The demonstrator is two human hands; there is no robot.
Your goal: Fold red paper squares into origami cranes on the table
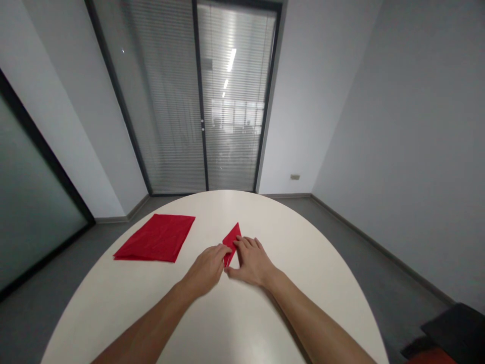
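A small piece of red folded paper [232, 239] lies on the white round table [235, 323], its pointed tip facing away from me. My left hand [207, 269] is closed on its left and near part, fingers curled over the edge. From the other side my right hand [253, 262] pinches it, with fingertips on the right edge and the thumb by the near tip. The near end of the paper is partly covered by my fingers.
A larger stack of red square sheets [157, 237] rests on the table's left side. Beyond the far edge stands a glass door with blinds [235, 111]. A dark object [454, 331] is at the lower right, off the table.
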